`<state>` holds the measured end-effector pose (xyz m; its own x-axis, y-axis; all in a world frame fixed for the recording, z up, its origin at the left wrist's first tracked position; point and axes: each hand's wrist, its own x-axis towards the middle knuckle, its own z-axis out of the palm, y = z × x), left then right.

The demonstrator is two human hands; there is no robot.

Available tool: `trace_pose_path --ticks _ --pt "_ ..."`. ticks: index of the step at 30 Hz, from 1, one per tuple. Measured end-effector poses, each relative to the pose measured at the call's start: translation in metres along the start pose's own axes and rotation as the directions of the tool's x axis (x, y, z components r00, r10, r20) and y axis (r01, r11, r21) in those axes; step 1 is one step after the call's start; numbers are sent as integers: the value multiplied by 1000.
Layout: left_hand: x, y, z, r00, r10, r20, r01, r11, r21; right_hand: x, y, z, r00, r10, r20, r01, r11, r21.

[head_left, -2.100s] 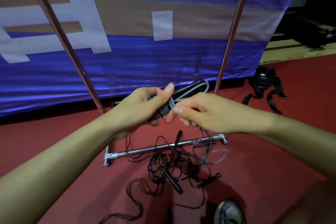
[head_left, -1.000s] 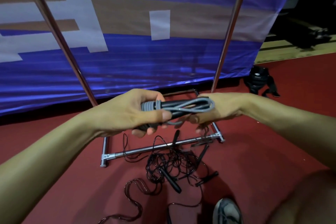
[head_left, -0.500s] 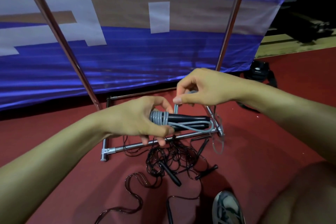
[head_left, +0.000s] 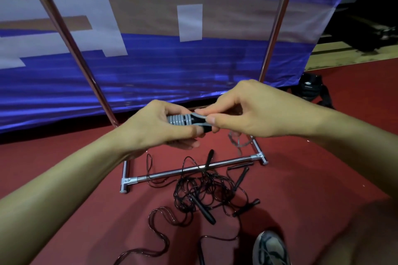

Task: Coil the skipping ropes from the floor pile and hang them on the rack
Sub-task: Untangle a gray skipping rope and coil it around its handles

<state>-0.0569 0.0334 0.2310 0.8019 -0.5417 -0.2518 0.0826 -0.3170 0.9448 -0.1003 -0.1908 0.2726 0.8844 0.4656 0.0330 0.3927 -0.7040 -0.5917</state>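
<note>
**A:** What are your hands doing?

**B:** Your left hand [head_left: 158,126] grips the black handles [head_left: 197,126] where the grey rope [head_left: 179,119] is wound around them. Your right hand [head_left: 243,112] pinches the loose end of the rope.

**A:** How will it feel?

**B:** Light and bendy, probably smooth and a bit slippery. Keep your thumb on the coils or they may spring loose. Hold it by the hard handles.

**A:** And the rest?

**B:** A tangled pile of thin black ropes [head_left: 206,191] lies on the red floor [head_left: 312,157], near you, touching the rack's shiny metal bottom bar [head_left: 172,173].

Red floor [head_left: 323,135], blue banner [head_left: 172,71]
</note>
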Motion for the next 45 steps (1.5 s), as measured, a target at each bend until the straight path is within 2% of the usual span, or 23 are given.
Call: trace_pose_path --ticks 3,8,12,16,19,22,25,28,31,34,39,43,45 --pt "0 1 -3 999 31 -25 -32 998 -48 1 11 2 999 -20 -35 20 1000 -20" --pt "0 3 -4 996 83 29 -83 997 0 2 19 13 987 -90 -134 81 994 -68" --pt "1 9 -3 998 47 34 -42 990 -134 2 24 18 969 -117 -219 109 993 -46" --pt "5 6 3 992 63 -109 -64 998 -1 1 23 26 949 -174 -263 153 983 -97" --pt "9 5 4 973 79 -215 -89 995 -36 3 25 33 932 -187 -311 158 980 -117" --pt "10 10 4 942 123 -314 -127 992 7 5 25 40 929 -70 -364 105 992 76" --pt "8 13 3 911 144 -387 -129 990 65 8 28 49 962 25 -272 38 974 225" --pt "7 13 0 907 134 -400 -93 988 122 12 36 53 998 60 -30 -51 970 237" --pt "6 11 2 908 121 -402 -69 988 140 14 45 56 987 16 159 -60 959 276" --pt "3 13 2 940 91 -328 -83 996 38 16 52 57 974 -33 224 -56 923 381" --pt "5 17 -16 953 46 -300 -103 979 -176 14 64 56 945 -84 318 -60 907 418" --pt "0 19 -24 988 41 -149 -77 967 -243 17 70 53 920 -57 388 -219 745 630" --pt "-2 18 -25 995 60 -80 -78 968 -240 18 72 52 893 -58 447 -271 722 637"
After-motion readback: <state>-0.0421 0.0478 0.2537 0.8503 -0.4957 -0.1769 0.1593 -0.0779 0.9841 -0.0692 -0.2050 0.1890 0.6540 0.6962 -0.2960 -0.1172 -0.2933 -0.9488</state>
